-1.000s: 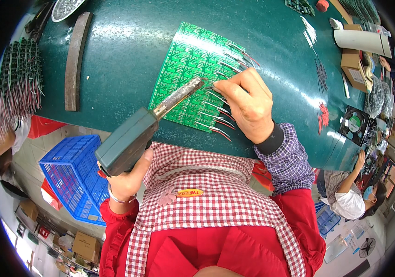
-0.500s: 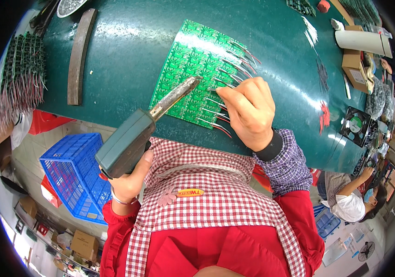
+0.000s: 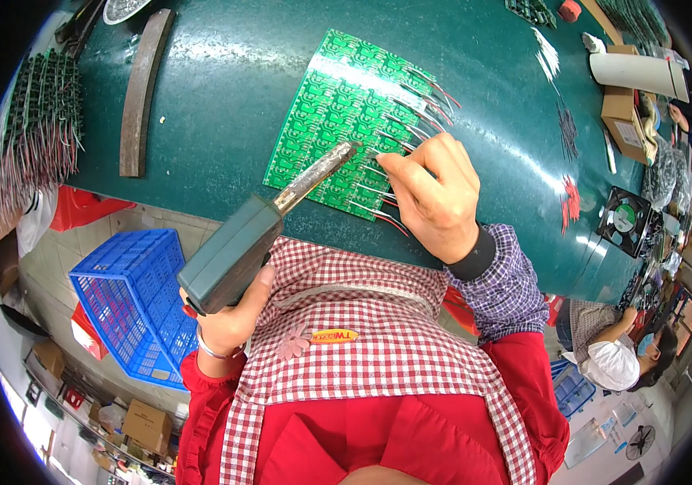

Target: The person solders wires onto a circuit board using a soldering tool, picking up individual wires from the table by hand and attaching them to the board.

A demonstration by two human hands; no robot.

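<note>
My left hand [image 3: 232, 325] is wrapped round the handle of a dark green soldering gun [image 3: 231, 257]. Its metal barrel slants up to the right, with the tip over a green panel of circuit boards [image 3: 301, 133]. Close to that tip, my right hand [image 3: 436, 198] pinches a thin wire at the panel's right side; the fingers hide most of it. Several white, black and red wires [image 3: 435, 113] stick out along the same side, above and below my right hand.
A dark metal bar [image 3: 142, 97] lies at the table's left, near a hanging bunch of wired boards [image 3: 38, 121]. To the right are loose white wires [image 3: 546, 55], red wires [image 3: 570, 202] and a black fan [image 3: 623, 217]. A blue crate [image 3: 131, 303] stands below the table's left edge.
The soldering gun in my left hand has shifted slightly to the right, its tip now closer to my right fingertips. My right hand keeps its pinch at nearly the same place.
</note>
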